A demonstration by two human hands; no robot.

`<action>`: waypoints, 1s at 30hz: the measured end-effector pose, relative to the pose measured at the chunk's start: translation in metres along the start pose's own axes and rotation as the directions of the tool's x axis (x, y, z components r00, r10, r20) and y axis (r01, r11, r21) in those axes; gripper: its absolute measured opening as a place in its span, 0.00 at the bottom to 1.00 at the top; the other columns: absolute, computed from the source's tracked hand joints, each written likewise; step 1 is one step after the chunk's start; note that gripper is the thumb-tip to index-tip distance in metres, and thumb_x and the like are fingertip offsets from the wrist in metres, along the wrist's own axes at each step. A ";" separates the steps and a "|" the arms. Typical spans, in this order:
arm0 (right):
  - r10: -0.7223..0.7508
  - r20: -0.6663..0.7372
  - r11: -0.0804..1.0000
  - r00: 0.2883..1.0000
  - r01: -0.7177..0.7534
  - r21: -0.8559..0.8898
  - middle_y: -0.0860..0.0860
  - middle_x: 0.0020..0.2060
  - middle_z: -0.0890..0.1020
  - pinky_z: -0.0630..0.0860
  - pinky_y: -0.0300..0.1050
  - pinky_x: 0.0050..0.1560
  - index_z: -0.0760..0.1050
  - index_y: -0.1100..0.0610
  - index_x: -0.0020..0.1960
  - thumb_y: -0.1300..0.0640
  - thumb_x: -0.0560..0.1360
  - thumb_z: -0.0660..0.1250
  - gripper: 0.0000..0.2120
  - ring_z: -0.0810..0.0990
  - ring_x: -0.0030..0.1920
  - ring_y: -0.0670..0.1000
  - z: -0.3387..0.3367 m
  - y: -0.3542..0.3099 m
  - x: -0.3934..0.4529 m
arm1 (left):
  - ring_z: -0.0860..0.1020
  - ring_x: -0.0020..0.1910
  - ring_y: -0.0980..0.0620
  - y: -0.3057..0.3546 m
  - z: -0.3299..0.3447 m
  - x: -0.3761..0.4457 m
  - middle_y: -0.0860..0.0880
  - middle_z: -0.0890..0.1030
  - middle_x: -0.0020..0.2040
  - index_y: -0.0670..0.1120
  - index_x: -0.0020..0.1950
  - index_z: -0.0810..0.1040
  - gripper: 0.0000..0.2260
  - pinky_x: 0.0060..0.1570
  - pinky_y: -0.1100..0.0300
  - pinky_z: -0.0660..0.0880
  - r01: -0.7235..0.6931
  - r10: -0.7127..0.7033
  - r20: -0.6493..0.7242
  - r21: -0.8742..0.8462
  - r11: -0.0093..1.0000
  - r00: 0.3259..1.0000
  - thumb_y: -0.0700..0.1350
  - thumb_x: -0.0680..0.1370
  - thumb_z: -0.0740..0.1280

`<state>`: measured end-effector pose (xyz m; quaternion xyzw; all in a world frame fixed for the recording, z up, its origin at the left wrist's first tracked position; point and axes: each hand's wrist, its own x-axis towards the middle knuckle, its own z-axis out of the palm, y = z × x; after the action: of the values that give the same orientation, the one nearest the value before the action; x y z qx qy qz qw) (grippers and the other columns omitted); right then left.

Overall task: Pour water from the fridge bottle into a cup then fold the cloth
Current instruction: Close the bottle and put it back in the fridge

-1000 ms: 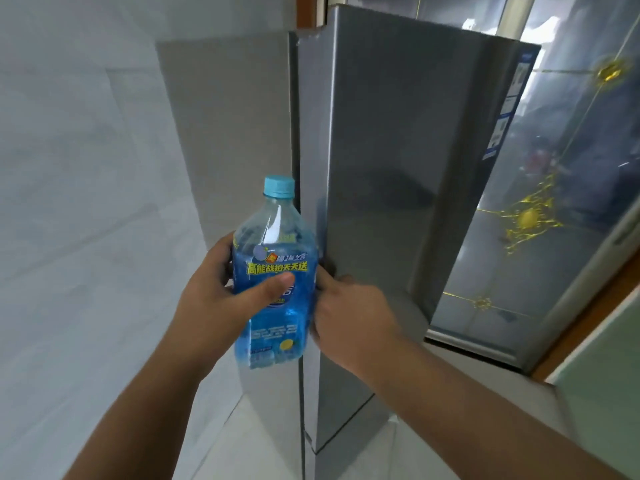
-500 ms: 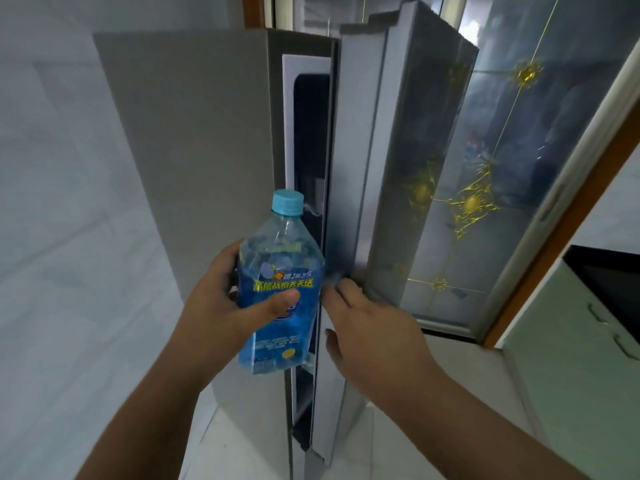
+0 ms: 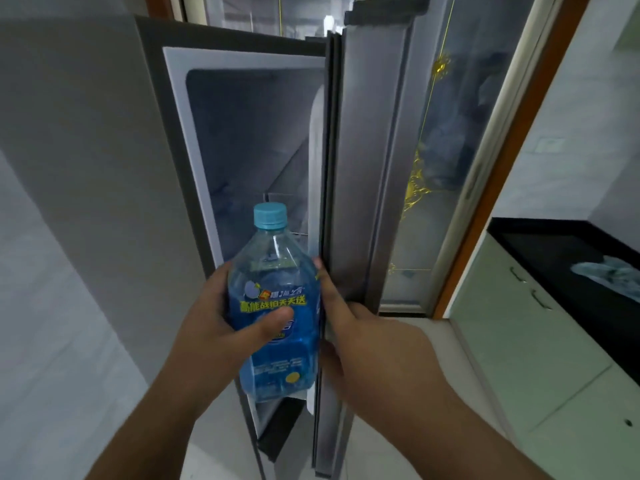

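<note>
Left hand [image 3: 214, 327] grips the bottle [image 3: 277, 306] upright, thumb across the blue label, blue cap on, just in front of the open fridge [image 3: 242, 140] compartment. Right hand [image 3: 367, 344] holds the near edge of the fridge door [image 3: 367, 168], fingers curled behind it. A crumpled cloth [image 3: 609, 273] lies on the dark counter [image 3: 554, 251], far right.

**Around the kitchen**

A glass door [image 3: 446, 161] with gold ornament stands at the back, framed in brown wood [image 3: 498, 188]. At right, pale green cabinets [image 3: 519, 341] carry a black countertop [image 3: 568, 258]; crumpled clear plastic [image 3: 611, 273] lies near its right edge.
</note>
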<state>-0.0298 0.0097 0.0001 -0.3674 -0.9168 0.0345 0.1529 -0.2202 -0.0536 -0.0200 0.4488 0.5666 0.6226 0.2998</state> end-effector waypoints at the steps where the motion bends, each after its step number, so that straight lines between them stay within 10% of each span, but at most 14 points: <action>1: 0.022 0.001 1.000 1.000 -0.022 -0.016 0.48 0.57 0.79 0.76 0.46 0.36 0.16 0.38 0.74 0.40 0.84 0.57 0.47 0.83 0.43 0.53 -0.002 0.007 -0.006 | 0.87 0.53 0.49 -0.001 0.010 0.002 0.50 0.87 0.54 0.50 0.65 0.77 0.27 0.46 0.59 0.84 -0.005 0.005 0.022 -0.003 1.000 1.000 0.44 0.67 0.80; 4: 0.060 -0.050 0.994 0.997 -0.064 -0.084 0.47 0.54 0.81 0.71 0.44 0.33 0.19 0.42 0.77 0.41 0.82 0.60 0.48 0.83 0.38 0.52 -0.003 0.022 -0.020 | 0.87 0.52 0.50 -0.002 0.037 0.008 0.49 0.88 0.53 0.51 0.62 0.79 0.25 0.46 0.59 0.84 -0.026 0.027 0.069 -0.021 0.999 0.997 0.44 0.67 0.82; 9: 0.149 -0.359 0.975 0.921 -0.197 -0.100 0.47 0.44 0.86 0.44 0.27 0.27 0.71 0.55 0.71 0.47 0.69 0.74 0.33 0.79 0.24 0.47 -0.016 0.064 -0.035 | 0.87 0.55 0.50 0.002 0.088 0.021 0.51 0.87 0.57 0.55 0.64 0.78 0.30 0.52 0.52 0.85 -0.082 0.084 0.186 -0.020 0.996 0.979 0.52 0.66 0.85; 15: 0.128 -0.418 0.987 0.900 -0.159 -0.040 0.50 0.65 0.75 0.81 0.40 0.42 0.69 0.55 0.74 0.51 0.73 0.68 0.30 0.83 0.53 0.51 -0.060 0.097 -0.027 | 0.86 0.56 0.47 0.015 0.131 0.038 0.48 0.87 0.58 0.52 0.66 0.78 0.32 0.53 0.45 0.85 -0.147 0.165 0.191 -0.103 0.984 0.968 0.51 0.64 0.84; 20: 0.135 -0.296 0.991 0.946 -0.126 0.049 0.42 0.82 0.56 0.77 0.46 0.65 0.50 0.48 0.85 0.55 0.77 0.72 0.44 0.71 0.74 0.49 -0.080 0.125 -0.019 | 0.86 0.58 0.46 0.027 0.150 0.049 0.49 0.85 0.61 0.54 0.69 0.76 0.36 0.55 0.44 0.84 -0.176 0.193 0.222 -0.098 0.980 0.956 0.52 0.63 0.84; 24: 0.162 -0.268 0.987 0.950 -0.157 0.041 0.38 0.83 0.50 0.78 0.45 0.62 0.46 0.45 0.85 0.46 0.82 0.66 0.39 0.75 0.70 0.45 -0.085 0.153 -0.012 | 0.86 0.56 0.46 0.028 0.160 0.063 0.48 0.86 0.59 0.52 0.67 0.77 0.32 0.50 0.51 0.85 -0.129 0.154 0.222 -0.124 0.984 0.963 0.43 0.66 0.83; 30: 0.232 -0.377 0.973 0.897 -0.210 0.101 0.44 0.77 0.69 0.80 0.46 0.61 0.67 0.47 0.79 0.50 0.82 0.67 0.26 0.81 0.62 0.49 -0.092 0.197 0.001 | 0.87 0.54 0.48 0.024 0.199 0.082 0.51 0.87 0.57 0.55 0.66 0.78 0.33 0.53 0.42 0.84 -0.050 0.055 0.202 -0.030 0.998 0.978 0.52 0.64 0.86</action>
<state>0.1282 0.1491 0.0536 -0.4641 -0.8197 0.0050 0.3358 -0.0724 0.1013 0.0128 0.5211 0.5134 0.5883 0.3447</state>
